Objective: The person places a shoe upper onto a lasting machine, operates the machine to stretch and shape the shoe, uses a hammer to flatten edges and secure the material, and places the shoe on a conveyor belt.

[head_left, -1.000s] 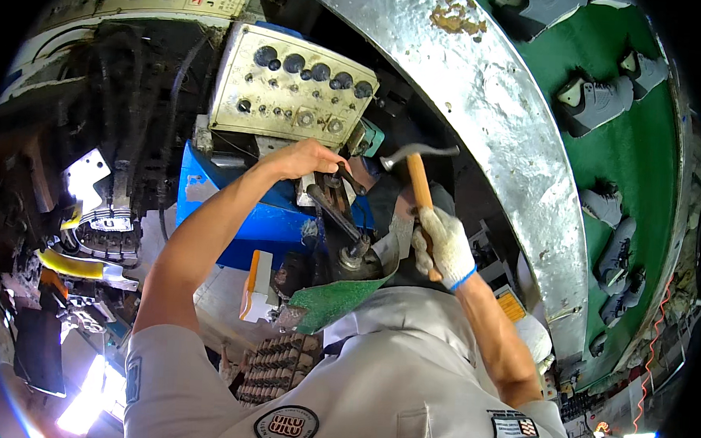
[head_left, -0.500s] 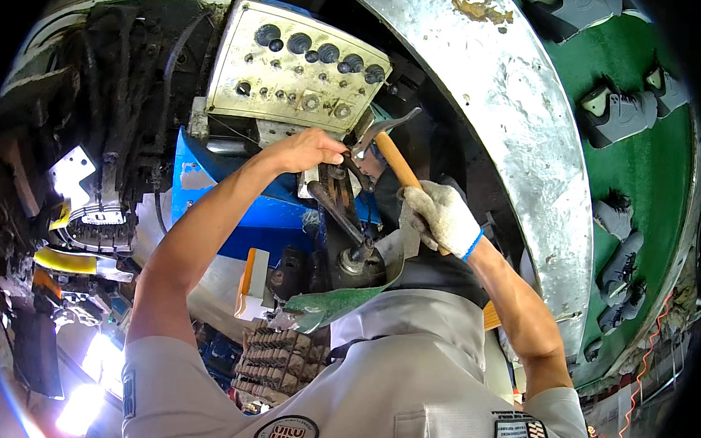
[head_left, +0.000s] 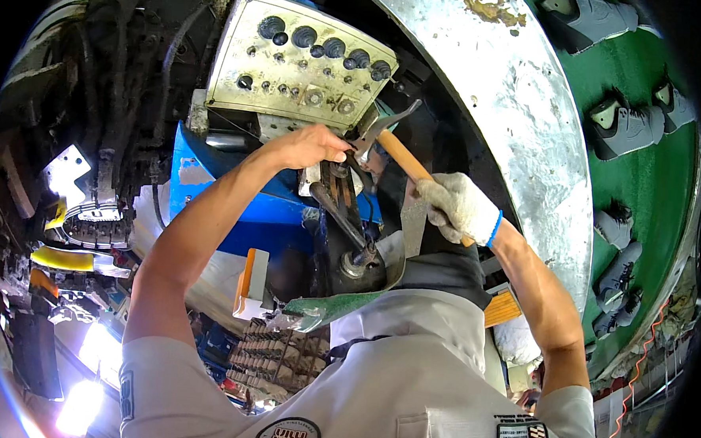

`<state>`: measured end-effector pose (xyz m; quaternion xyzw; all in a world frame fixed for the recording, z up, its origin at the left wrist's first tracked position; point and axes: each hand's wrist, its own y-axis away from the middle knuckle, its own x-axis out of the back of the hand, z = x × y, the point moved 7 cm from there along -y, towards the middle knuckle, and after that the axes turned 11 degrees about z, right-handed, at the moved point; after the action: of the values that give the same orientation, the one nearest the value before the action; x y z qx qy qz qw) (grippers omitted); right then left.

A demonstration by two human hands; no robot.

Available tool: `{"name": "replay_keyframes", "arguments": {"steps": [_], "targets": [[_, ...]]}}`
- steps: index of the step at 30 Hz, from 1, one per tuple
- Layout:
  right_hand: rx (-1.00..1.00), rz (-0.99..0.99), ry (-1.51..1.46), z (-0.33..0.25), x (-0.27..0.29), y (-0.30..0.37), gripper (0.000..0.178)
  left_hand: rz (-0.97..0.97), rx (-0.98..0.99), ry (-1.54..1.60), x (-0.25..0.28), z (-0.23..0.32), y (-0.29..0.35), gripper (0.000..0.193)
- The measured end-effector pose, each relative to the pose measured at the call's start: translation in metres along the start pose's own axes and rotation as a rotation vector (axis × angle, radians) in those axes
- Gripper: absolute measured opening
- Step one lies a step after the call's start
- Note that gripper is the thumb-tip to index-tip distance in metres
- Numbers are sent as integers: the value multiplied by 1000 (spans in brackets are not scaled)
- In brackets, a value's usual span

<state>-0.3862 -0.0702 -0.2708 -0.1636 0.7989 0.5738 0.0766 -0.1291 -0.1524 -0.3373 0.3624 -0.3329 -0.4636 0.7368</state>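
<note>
My right hand (head_left: 462,207) wears a white knit glove with a blue cuff. It is closed round the wooden handle of a hammer (head_left: 402,154), whose curved metal head reaches up beside my left hand. Bare, my left hand (head_left: 315,146) has its fingers pinched together at the top of a dark metal machine fixture (head_left: 343,211). Between those fingers is a small dark piece, too hidden to name. The hammer head is close to the fingertips; whether it touches the piece I cannot tell.
A cream control panel (head_left: 302,62) with black knobs stands behind the fixture. A wide steel rim (head_left: 523,109) curves along the right, beside a green surface (head_left: 591,17) bearing several grey shoes (head_left: 626,130). A blue machine body (head_left: 262,234) and dark cables (head_left: 168,67) lie to the left.
My right hand has shifted a little right and up with the hammer, and the handle lies at a flatter angle. My left hand stays at the fixture. The view has moved slightly.
</note>
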Motion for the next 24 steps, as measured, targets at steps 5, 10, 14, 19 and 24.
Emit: {"name": "replay_keyframes", "arguments": {"steps": [5,10,14,19,24], "targets": [[14,16,-33,-6,2,-3,38,21,-118,6,-5,-8,-1,30],[-9,-39,-25,-1,0,-8,41,6,-99,16,-6,-9,-2,33],[-19,-21,-53,5,2,-7,39,0,-40,-46,-2,-1,-2,34],[-40,106,-329,12,9,14,43,17,-27,5,-3,-1,3,28],[-320,115,-871,65,-22,69,41,36,-68,-26,-3,-4,2,28]]}}
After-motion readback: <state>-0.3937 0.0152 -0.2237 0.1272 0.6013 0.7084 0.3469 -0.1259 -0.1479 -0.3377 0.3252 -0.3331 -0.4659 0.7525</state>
